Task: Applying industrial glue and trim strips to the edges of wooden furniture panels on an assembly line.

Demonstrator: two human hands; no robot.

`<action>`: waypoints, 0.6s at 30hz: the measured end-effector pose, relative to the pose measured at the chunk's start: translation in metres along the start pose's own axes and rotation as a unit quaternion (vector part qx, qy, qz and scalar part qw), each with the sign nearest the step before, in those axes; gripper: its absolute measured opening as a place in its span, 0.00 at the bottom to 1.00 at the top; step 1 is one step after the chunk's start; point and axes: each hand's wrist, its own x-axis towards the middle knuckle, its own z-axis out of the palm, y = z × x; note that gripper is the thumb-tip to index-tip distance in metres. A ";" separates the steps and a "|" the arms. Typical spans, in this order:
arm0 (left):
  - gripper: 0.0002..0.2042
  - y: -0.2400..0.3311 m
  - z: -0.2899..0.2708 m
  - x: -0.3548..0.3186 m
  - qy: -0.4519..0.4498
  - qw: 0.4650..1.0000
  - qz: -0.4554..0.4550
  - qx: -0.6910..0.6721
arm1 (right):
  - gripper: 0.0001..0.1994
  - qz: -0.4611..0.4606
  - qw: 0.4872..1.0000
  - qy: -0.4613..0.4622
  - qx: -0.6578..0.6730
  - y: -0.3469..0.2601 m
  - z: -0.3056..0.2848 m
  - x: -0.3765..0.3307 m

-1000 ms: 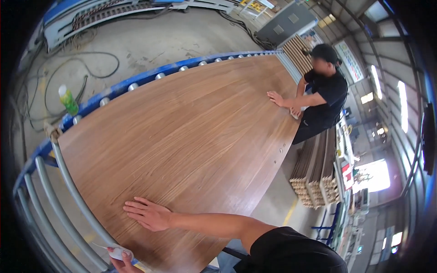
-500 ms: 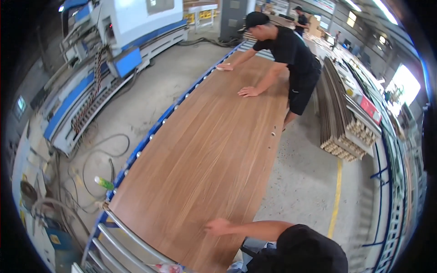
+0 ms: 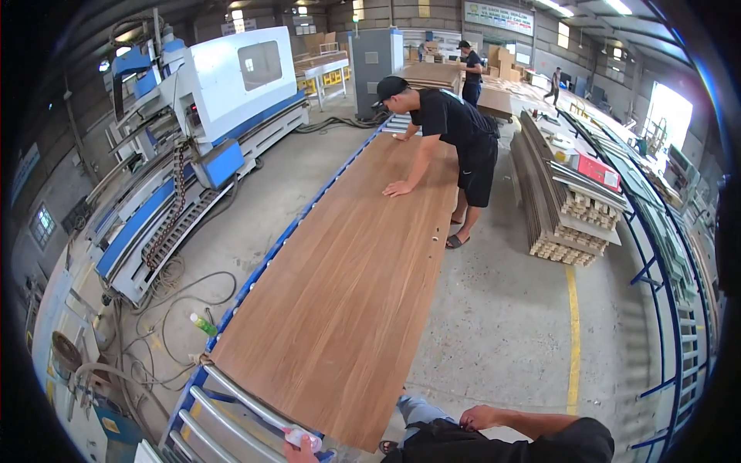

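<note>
So the left grip (image 3: pixel 299 454) is wrapped around a small white and pinkish bottle (image 3: pixel 303 438), fingers closed on it, right by the near end of the panel. Only part of that hand makes it into view at the bottom. The right grip (image 3: pixel 480 417) is off the panel, down near the waist with the fingers curled in; can't tell if there's anything in it.

The big wood-grain panel (image 3: pixel 332 301) lies flat on a blue-framed roller conveyor (image 3: pixel 231 399), long side running away from the wearer, with a few small holes near its right edge. There's a green bottle (image 3: pixel 204 324) just beside its left side.

At the far end a co-worker in black (image 3: pixel 455 127) leans over with one palm flat on the panel and the other arm stretched to the far left. Over on the right is a stack of boards (image 3: pixel 544 193) with a red box (image 3: pixel 597 170) on top, and a big white-and-blue machine (image 3: pixel 228 65) stands off to the left.
</note>
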 end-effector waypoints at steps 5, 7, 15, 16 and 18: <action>0.25 -0.016 0.012 0.019 -0.060 0.948 0.015 -0.311 | 0.27 -0.108 0.986 -0.039 0.121 0.035 0.030 -0.014; 0.23 0.033 0.011 0.006 -0.048 0.946 0.049 -0.318 | 0.29 -0.107 0.985 -0.047 0.129 0.039 0.036 -0.018; 0.20 0.034 -0.016 -0.007 -0.017 0.968 0.077 -0.237 | 0.34 0.010 0.989 0.040 -0.144 -0.033 0.039 -0.069; 0.17 0.058 -0.028 -0.023 0.006 0.982 0.115 -0.147 | 0.34 0.018 0.989 0.049 -0.136 -0.039 0.044 -0.070; 0.16 0.051 -0.024 -0.027 0.020 0.980 0.091 -0.178 | 0.21 0.043 0.973 0.098 -0.206 -0.046 0.049 -0.069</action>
